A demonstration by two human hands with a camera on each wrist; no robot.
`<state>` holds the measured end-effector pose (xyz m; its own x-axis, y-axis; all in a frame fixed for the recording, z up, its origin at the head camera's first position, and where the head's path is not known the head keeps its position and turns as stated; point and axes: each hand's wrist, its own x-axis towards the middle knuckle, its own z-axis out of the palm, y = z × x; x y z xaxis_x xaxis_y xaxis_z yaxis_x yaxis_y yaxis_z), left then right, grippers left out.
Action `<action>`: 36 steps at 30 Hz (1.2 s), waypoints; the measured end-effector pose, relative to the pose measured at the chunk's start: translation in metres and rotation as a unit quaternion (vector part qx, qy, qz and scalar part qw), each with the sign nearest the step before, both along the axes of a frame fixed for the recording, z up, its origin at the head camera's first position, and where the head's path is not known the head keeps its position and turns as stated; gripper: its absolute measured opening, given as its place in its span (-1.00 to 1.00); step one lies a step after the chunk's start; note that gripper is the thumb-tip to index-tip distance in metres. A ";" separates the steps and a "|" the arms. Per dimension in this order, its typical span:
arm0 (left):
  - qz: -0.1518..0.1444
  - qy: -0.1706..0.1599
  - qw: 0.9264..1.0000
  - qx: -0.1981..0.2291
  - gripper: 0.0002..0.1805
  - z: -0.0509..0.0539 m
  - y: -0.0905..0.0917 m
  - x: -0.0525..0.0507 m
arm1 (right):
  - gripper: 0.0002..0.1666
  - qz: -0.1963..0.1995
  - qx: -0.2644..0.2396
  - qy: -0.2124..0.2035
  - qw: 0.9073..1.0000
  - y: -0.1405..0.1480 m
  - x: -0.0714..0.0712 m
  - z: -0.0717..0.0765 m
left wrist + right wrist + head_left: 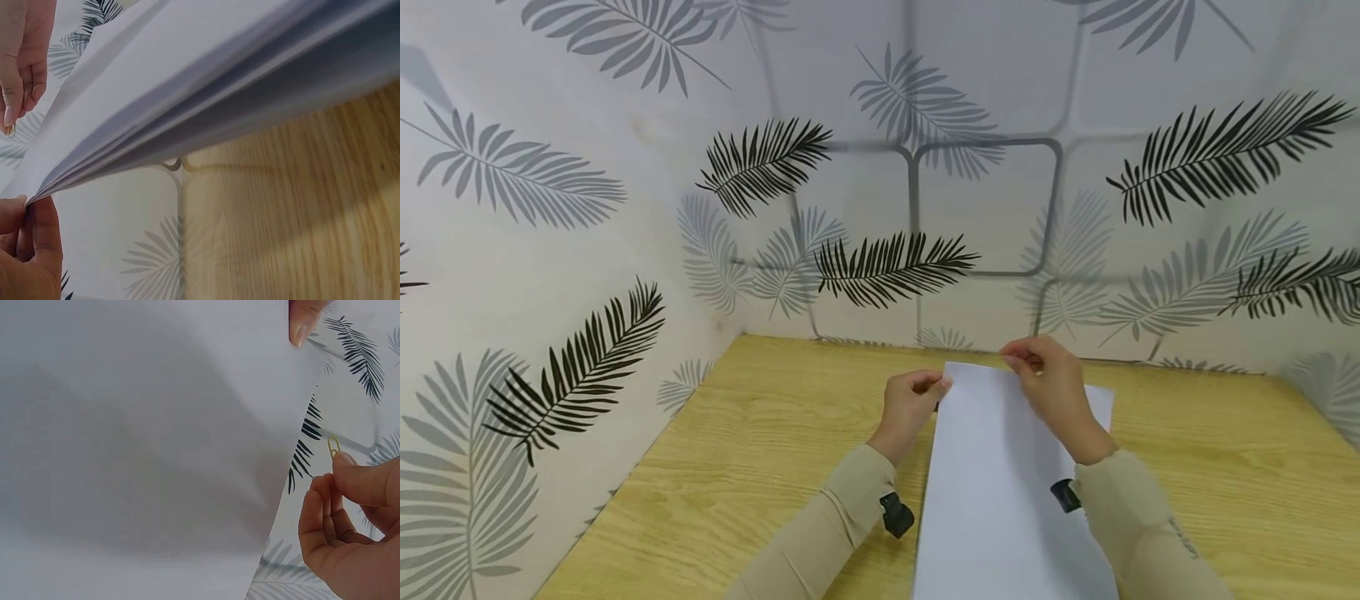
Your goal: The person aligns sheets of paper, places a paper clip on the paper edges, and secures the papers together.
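Several white sheets of paper (985,483) lie stacked, their far left corner lifted off the table. My left hand (908,410) pinches that corner between thumb and fingers; in the left wrist view the sheet edges (187,100) fan apart away from the pinch. Between the thumb and forefinger of my right hand (1054,392) is a small yellow paper clip (334,447), its loop sticking out past the fingertips. That hand is above the far edge of the paper, and the clip is apart from the sheets.
A wood-grain table (760,433) spreads under the paper on both sides. Behind it and at the left stands a wall covering (865,200) with grey and black leaf prints. Dark wrist straps (897,514) sit on both sleeves.
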<state>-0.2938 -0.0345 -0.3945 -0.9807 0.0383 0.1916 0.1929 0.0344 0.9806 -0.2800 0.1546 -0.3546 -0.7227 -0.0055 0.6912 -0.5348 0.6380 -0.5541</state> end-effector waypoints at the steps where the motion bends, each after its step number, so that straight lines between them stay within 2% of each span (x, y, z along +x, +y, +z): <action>1: -0.001 0.001 1.000 0.002 -0.79 0.000 0.000 0.001 | -0.93 0.000 0.002 0.001 1.000 -0.001 0.000 0.000; 3: -0.005 0.008 1.000 0.005 -0.80 0.003 0.000 0.005 | -0.92 0.003 0.005 0.002 1.000 -0.003 0.000 0.000; 6: -0.007 0.014 1.000 0.007 -0.80 0.002 0.001 0.005 | -0.91 0.007 0.005 0.002 1.000 -0.005 -0.001 0.001; 9: -0.005 0.014 1.000 0.003 -0.81 0.003 0.002 0.004 | -0.90 0.012 0.002 -0.001 1.000 -0.008 -0.001 0.001; 10: -0.003 0.014 1.000 0.004 -0.81 -0.001 0.003 0.001 | -0.90 0.012 0.003 -0.002 1.000 -0.009 -0.002 0.001; 24: -0.001 0.016 1.000 0.009 -0.82 -0.002 0.006 0.001 | -0.90 0.010 0.017 -0.036 0.999 -0.016 -0.004 -0.003; 36: -0.001 0.019 1.000 0.005 -0.84 -0.002 0.008 0.002 | -0.90 0.017 0.020 -0.020 0.999 -0.019 -0.005 -0.003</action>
<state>-0.2922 -0.0267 -0.3960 -0.9726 0.0388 0.2293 0.2303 0.0245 0.9728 -0.2849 0.1356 -0.3579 -0.7486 -0.0576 0.6605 -0.5343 0.6422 -0.5496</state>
